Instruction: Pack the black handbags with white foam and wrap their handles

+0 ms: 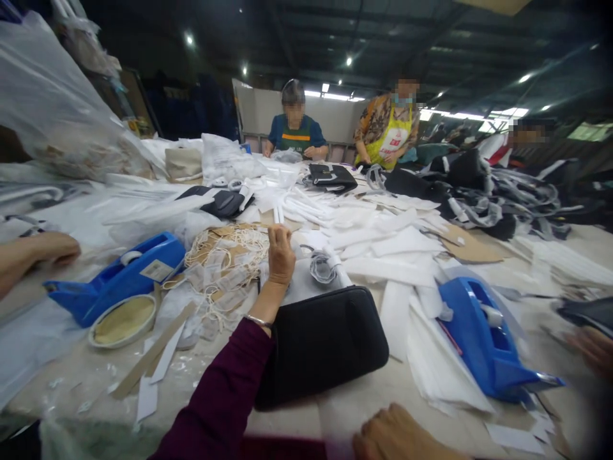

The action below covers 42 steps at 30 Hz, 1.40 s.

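Note:
A black zippered case (330, 345) lies in front of me near the table's edge. My left hand (280, 255), its arm in a purple sleeve, reaches past the case's left side. Its fingers are closed around the lower end of a thin white strip (278, 214). At the bottom edge my right hand (400, 434) rests just below the case with its fingers curled; whatever it holds, if anything, is hidden. Beside my left hand are tangled cords with clear tags (223, 271) and a grey coiled strap (324, 265).
Blue tape dispensers stand left (119, 275) and right (488, 338), with a round tape roll (123, 321) near the left one. White foam sheets (397, 246) and black bags (479, 185) cover the far table. Other people work opposite; others' hands show at both sides.

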Each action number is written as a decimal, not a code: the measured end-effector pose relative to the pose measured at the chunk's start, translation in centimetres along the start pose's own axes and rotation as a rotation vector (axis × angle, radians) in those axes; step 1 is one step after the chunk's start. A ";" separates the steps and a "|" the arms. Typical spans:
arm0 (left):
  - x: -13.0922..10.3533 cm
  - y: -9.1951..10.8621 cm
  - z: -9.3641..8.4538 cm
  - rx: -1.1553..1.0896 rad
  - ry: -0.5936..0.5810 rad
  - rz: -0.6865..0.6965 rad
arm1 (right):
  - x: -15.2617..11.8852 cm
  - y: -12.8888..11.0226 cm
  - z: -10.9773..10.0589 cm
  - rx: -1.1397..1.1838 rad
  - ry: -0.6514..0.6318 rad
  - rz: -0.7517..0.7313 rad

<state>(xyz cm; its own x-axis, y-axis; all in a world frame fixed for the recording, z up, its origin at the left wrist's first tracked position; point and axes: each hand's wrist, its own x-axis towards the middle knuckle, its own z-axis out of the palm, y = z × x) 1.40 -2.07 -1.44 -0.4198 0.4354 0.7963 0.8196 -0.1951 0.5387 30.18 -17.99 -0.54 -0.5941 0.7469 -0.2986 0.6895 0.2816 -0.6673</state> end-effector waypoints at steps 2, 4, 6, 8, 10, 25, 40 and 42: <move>0.1 0.3 -0.3 -0.038 0.009 0.048 | 2.8 -3.4 -3.4 -0.234 -0.052 -0.194; 0.2 0.5 -0.5 -0.068 0.014 0.074 | 7.4 -7.0 -6.1 -0.262 0.164 -0.357; 0.2 0.8 -0.6 -0.109 0.017 0.099 | 12.9 -9.7 -7.5 -0.166 0.407 -0.370; 0.1 1.0 -0.8 -0.151 0.014 0.106 | 18.1 -11.1 -7.7 0.067 0.462 -0.280; 0.0 1.3 -1.0 -0.179 -0.008 0.050 | 21.8 -11.3 -7.1 0.169 0.426 -0.254; -0.7 -0.1 0.3 0.141 -0.656 -0.351 | 16.0 -6.1 -6.0 -0.148 0.605 -0.926; -1.5 0.2 0.9 0.329 -0.743 -0.188 | 10.0 -1.3 -2.1 -0.489 0.452 -1.119; -1.4 0.6 0.9 0.353 -0.732 -0.185 | 9.8 -0.8 -1.5 -0.489 0.460 -1.108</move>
<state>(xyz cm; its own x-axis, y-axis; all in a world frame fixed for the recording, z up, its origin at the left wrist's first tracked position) 2.81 -2.04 -2.53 -0.3003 0.9185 0.2571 0.8875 0.1703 0.4283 24.45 -10.00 -1.84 -0.8135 0.0855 0.5752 0.0618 0.9962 -0.0607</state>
